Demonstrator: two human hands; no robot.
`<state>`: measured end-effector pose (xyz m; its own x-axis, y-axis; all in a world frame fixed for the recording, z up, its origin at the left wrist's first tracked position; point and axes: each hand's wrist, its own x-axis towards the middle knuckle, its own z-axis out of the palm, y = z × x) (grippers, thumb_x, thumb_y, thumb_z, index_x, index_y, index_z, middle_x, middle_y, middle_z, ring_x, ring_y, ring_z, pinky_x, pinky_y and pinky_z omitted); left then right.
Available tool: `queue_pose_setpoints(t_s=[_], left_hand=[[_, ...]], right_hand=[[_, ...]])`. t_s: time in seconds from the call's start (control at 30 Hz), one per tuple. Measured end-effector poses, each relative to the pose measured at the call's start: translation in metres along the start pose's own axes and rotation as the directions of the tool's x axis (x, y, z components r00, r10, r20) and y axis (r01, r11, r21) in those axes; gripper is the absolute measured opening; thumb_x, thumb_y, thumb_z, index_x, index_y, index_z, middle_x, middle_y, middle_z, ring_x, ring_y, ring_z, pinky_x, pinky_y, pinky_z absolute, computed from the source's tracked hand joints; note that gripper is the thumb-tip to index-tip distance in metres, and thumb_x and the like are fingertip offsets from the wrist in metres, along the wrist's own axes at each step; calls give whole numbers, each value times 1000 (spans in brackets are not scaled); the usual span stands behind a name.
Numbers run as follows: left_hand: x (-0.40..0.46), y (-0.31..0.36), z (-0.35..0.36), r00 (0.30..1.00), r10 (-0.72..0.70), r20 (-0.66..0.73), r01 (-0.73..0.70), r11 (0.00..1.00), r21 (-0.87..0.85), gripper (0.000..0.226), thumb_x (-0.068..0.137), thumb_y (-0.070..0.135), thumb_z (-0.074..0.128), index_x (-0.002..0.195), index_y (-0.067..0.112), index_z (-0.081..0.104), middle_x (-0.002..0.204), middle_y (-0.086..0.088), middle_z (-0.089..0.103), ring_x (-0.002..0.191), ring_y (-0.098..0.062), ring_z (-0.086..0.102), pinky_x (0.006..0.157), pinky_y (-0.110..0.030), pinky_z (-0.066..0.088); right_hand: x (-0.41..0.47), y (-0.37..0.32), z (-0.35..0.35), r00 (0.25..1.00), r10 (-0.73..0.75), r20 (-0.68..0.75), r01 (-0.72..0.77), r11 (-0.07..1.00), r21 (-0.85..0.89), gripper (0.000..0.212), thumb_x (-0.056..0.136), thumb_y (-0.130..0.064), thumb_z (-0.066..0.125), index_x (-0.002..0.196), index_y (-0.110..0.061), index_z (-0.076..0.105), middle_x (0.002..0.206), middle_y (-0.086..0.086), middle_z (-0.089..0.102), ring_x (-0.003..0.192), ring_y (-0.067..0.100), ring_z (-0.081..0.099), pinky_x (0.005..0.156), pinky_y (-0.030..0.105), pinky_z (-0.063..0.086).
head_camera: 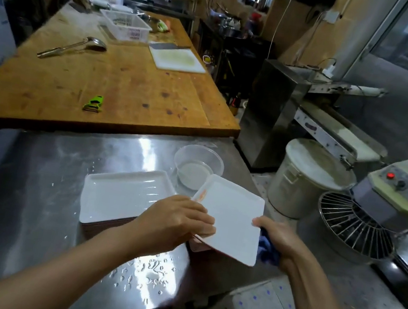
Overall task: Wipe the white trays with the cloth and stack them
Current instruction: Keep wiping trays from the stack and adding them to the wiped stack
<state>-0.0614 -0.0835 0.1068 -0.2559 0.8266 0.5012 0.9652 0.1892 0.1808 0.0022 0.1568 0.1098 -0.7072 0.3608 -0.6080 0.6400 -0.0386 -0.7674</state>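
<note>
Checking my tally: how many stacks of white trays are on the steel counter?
2. One stack lies left of the hands. A second stack sits under the lifted tray, mostly hidden, so its height is unclear.

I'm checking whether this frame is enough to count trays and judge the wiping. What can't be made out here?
- Stack under the top tray, head view: edges blur together, count unreadable.
- Cloth: mostly hidden by the right hand and the held tray.
- Held tray's underside: faces away.
- Left hand fingers: tips hidden behind that tray's edge.
</note>
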Motion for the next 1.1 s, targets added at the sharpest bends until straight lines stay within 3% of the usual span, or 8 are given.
queue_pose_setpoints(t_s=[0.13, 0.23, 0.37, 0.6, 0.73, 0.9, 1.03, 1.1], left_hand=[[5, -11, 25, 971, -236, 31, 234, 971, 49, 25, 76, 26, 78, 100, 19, 75, 100, 4, 73, 96, -18, 68, 78, -29, 54], [-3, -21, 33, 913, -392, 117, 373, 915, 150, 56, 64, 20, 84, 118, 18, 66, 117, 0, 67, 111, -21, 61, 87, -35, 49], [-17, -29, 36, 841, -527, 124, 498, 843, 205, 59, 79, 25, 71, 135, 24, 49, 136, 7, 52, 129, -15, 43, 102, -31, 33], [-37, -30, 30, 768, -634, 90, 609, 767, 205, 47, 81, 19, 65, 127, 20, 57, 132, 3, 56, 126, -20, 47, 98, -33, 35], [-45, -26, 24, 782, -619, 64, 598, 776, 202, 39, 62, 6, 78, 99, 12, 71, 103, -6, 70, 100, -29, 64, 77, -39, 51], [-63, -30, 24, 719, -692, 68, 664, 712, 227, 39, 74, 15, 73, 113, 17, 67, 126, -3, 62, 121, -25, 53, 91, -39, 43], [-78, -36, 20, 663, -745, 66, 716, 658, 231, 41, 78, 19, 71, 118, 18, 64, 131, -1, 58, 125, -23, 49, 97, -39, 41], [-86, -40, 17, 636, -770, 50, 742, 628, 236, 42, 78, 19, 71, 119, 18, 64, 130, -1, 58, 124, -22, 49, 97, -39, 41]], right_hand=[[19, 17, -2, 993, 18, -117, -11, 998, 64, 36, 85, -9, 51, 50, -9, 42, 36, 8, 46, 26, 16, 43, 37, 14, 26], [37, 30, 5, 983, 33, -178, -19, 997, 80, 31, 85, -8, 49, 54, -6, 44, 38, 11, 50, 27, 16, 46, 39, 15, 28], [62, 47, 19, 965, 67, -252, -28, 988, 153, 26, 87, -7, 50, 62, -2, 48, 34, 9, 51, 30, 18, 52, 38, 17, 31], [88, 61, 44, 921, 104, -375, 6, 960, 279, 27, 86, -2, 47, 59, -3, 45, 29, 2, 47, 23, 12, 48, 28, 16, 33], [97, 65, 53, 927, 107, -360, 9, 952, 307, 28, 86, -6, 47, 58, -3, 48, 55, 14, 56, 30, 13, 52, 33, 17, 33], [103, 69, 60, 908, 125, -400, -30, 971, 237, 30, 87, -18, 57, 60, -4, 54, 64, 11, 62, 50, 22, 56, 44, 28, 43], [100, 68, 62, 904, 139, -403, -51, 974, 222, 37, 86, -32, 61, 86, 5, 64, 91, 22, 69, 74, 34, 67, 59, 39, 52], [94, 64, 65, 917, 98, -387, 2, 969, 248, 35, 87, -32, 58, 74, 0, 62, 88, 24, 69, 77, 35, 67, 52, 32, 48]])
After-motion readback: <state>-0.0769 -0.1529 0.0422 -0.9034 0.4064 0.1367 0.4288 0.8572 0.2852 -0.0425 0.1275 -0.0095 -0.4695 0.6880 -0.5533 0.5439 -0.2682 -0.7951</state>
